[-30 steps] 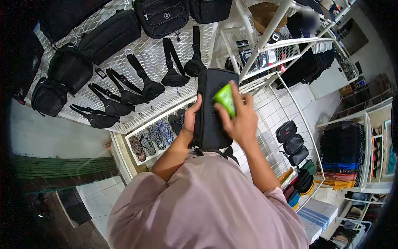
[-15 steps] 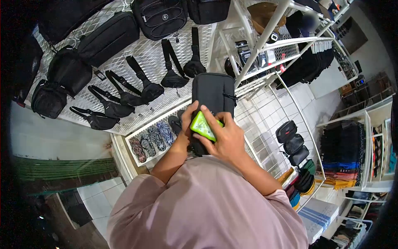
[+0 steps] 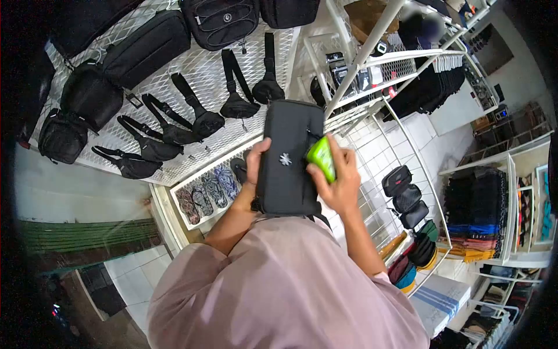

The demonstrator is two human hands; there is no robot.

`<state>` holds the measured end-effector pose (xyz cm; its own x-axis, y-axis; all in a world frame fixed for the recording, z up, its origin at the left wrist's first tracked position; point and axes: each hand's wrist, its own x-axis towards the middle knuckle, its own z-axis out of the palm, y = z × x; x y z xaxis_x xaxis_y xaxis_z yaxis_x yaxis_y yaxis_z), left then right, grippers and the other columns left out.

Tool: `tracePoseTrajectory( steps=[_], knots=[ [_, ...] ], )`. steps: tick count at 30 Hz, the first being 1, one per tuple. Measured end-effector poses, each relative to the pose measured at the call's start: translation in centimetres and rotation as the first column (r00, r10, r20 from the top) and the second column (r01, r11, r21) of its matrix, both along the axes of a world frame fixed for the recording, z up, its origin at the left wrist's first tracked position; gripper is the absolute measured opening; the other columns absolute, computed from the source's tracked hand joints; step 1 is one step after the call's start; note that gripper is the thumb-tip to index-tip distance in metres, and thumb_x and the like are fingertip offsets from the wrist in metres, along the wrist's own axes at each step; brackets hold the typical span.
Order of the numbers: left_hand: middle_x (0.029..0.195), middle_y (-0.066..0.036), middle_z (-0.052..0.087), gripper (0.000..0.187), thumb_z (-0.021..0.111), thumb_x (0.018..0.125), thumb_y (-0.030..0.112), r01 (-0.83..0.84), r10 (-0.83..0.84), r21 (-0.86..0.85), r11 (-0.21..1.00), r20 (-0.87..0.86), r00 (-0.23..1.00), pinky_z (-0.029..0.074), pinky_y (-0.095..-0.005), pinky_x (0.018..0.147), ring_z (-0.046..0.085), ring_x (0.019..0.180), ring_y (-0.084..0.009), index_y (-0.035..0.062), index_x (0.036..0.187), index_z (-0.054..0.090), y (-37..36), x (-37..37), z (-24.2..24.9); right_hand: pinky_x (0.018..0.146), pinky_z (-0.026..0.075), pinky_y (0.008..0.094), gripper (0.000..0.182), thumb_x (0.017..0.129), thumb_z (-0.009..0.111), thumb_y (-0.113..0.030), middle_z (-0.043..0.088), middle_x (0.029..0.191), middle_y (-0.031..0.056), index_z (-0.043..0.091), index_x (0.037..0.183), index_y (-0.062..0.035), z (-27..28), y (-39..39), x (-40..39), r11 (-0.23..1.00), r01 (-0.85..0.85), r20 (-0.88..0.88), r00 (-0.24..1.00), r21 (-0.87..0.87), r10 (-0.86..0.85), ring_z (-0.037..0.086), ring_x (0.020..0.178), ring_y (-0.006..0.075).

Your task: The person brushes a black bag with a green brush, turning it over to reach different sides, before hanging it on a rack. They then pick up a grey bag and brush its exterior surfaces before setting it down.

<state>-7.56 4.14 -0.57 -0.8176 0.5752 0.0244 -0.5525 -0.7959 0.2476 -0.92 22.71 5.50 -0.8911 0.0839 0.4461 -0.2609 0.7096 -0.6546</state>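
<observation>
White mesh panels (image 3: 204, 65) hung with black bags (image 3: 224, 20) and waist pouches (image 3: 207, 123) line one side of a tiled shop-like room, as a person in a pale pink shirt (image 3: 279, 279) holds a black zip case (image 3: 290, 189) in front of the chest, its near end close to the shirt. Bent around the case's long left edge, the left hand (image 3: 253, 168) supports it with the thumb side showing; the fingers beneath are hidden. Curled fingers and thumb of the right hand (image 3: 344, 181) close on a small bright-green item (image 3: 321, 160) at the opposite edge, near a white flower-like mark (image 3: 285, 159). Padded and boxy, the case appears light, soft-faced yet stiff enough to keep its shape, and is best taken by its long sides. The green item looks light, firm and perhaps slick, better pinched by its edges. Patterned flip-flops (image 3: 202, 200) fill a white tray (image 3: 212, 217) beside the left forearm. White rack bars (image 3: 363, 55) stand just beyond the case and could catch a wide swing; small black cases (image 3: 406, 198) sit on the wire shelf to the right.
</observation>
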Motion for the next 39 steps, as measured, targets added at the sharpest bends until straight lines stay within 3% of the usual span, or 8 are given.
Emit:
tracePoseTrajectory(
  steps=[5, 13, 23, 25, 28, 33, 37, 39],
  knots=[
    [0.14, -0.024, 0.058, 0.072, 0.051, 0.099, 0.046, 0.145, -0.145, 0.024, 0.989, 0.044, 0.988, 0.052, -0.0473, 0.106, 0.064, 0.121, -0.0345, -0.0044, 0.15, 0.042, 1.9, 0.7, 1.0, 0.074, 0.051, 0.0429, 0.067, 0.09, 0.076, -0.038, 0.057, 0.097, 0.0176, 0.055, 0.148, -0.0124, 0.3, 3.0, -4.3, 0.979, 0.194, 0.004, 0.981, -0.056, -0.194, 0.062, 0.083, 0.0342],
    [0.145, -0.027, 0.054, 0.08, 0.043, 0.1, 0.058, 0.053, -0.052, 0.071, 0.996, -0.003, 0.999, 0.047, -0.0532, 0.111, 0.06, 0.127, -0.0398, -0.0032, 0.152, 0.04, 0.3, -0.4, 1.7, 0.083, 0.047, 0.0398, 0.072, 0.085, 0.078, -0.029, 0.058, 0.093, 0.0167, 0.053, 0.148, -0.0046, -1.9, 0.2, 3.0, 0.983, -0.096, 0.031, 0.994, -0.154, 0.102, 0.057, 0.087, 0.0314],
    [0.137, -0.023, 0.062, 0.066, 0.046, 0.105, 0.047, 0.146, -0.147, 0.063, 0.987, 0.0, 0.989, 0.049, -0.0502, 0.109, 0.063, 0.123, -0.0364, -0.0037, 0.146, 0.048, 1.6, -0.4, -2.3, 0.077, 0.053, 0.042, 0.07, 0.088, 0.077, -0.038, 0.061, 0.1, 0.0164, 0.055, 0.149, -0.0134, -1.7, 1.5, 1.9, 0.983, 0.18, 0.109, 0.979, -0.04, -0.174, 0.064, 0.086, 0.0336],
    [0.141, -0.025, 0.058, 0.072, 0.045, 0.104, 0.051, 0.128, -0.135, 0.16, 0.979, 0.031, 0.99, 0.048, -0.0526, 0.109, 0.06, 0.125, -0.0392, -0.0045, 0.15, 0.043, 1.9, -0.2, -0.7, 0.073, 0.054, 0.0417, 0.074, 0.083, 0.08, -0.042, 0.061, 0.099, 0.0148, 0.057, 0.149, -0.0179, -0.3, 0.5, 4.1, 0.995, 0.076, 0.136, 0.987, 0.07, -0.085, 0.065, 0.081, 0.0321],
    [0.144, -0.025, 0.055, 0.075, 0.042, 0.104, 0.054, 0.113, -0.114, -0.011, 0.993, -0.017, 0.993, 0.048, -0.056, 0.109, 0.06, 0.126, -0.0414, -0.0031, 0.152, 0.04, 1.9, -1.0, 0.8, 0.076, 0.052, 0.041, 0.074, 0.078, 0.084, -0.036, 0.06, 0.097, 0.0162, 0.061, 0.145, -0.0141, 1.0, 1.2, 5.0, 0.967, -0.213, 0.189, 0.965, 0.143, 0.185, 0.063, 0.082, 0.0321],
    [0.143, -0.025, 0.056, 0.074, 0.041, 0.104, 0.054, 0.082, -0.082, 0.021, 0.996, 0.003, 0.997, 0.049, -0.0546, 0.108, 0.061, 0.124, -0.0408, -0.0029, 0.151, 0.041, 2.9, -1.7, 0.8, 0.074, 0.053, 0.042, 0.074, 0.077, 0.085, -0.037, 0.061, 0.1, 0.0168, 0.062, 0.144, -0.0172, -0.9, 1.9, 2.8, 0.982, 0.19, 0.128, 0.973, 0.025, -0.191, 0.064, 0.08, 0.0317],
    [0.141, -0.024, 0.058, 0.072, 0.042, 0.105, 0.054, 0.095, -0.095, 0.003, 0.995, -0.012, 0.995, 0.05, -0.0515, 0.108, 0.063, 0.123, -0.0369, -0.0023, 0.151, 0.043, 2.7, -2.2, -0.7, 0.068, 0.055, 0.0411, 0.074, 0.078, 0.084, -0.043, 0.061, 0.1, 0.0134, 0.061, 0.145, -0.0216, 0.9, 0.4, 4.9, 0.965, -0.2, 0.176, 0.97, 0.172, 0.17, 0.065, 0.08, 0.0314],
    [0.146, -0.027, 0.053, 0.076, 0.043, 0.103, 0.055, 0.164, -0.174, 0.209, 0.964, 0.028, 0.984, 0.045, -0.0561, 0.111, 0.058, 0.128, -0.0411, -0.0024, 0.153, 0.039, 2.3, -2.3, -2.1, 0.066, 0.055, 0.0408, 0.072, 0.083, 0.079, -0.048, 0.06, 0.1, 0.0133, 0.058, 0.148, -0.0243, -0.4, 1.4, 3.7, 0.986, -0.071, 0.174, 0.984, 0.148, 0.044, 0.066, 0.076, 0.0316]
  ],
)
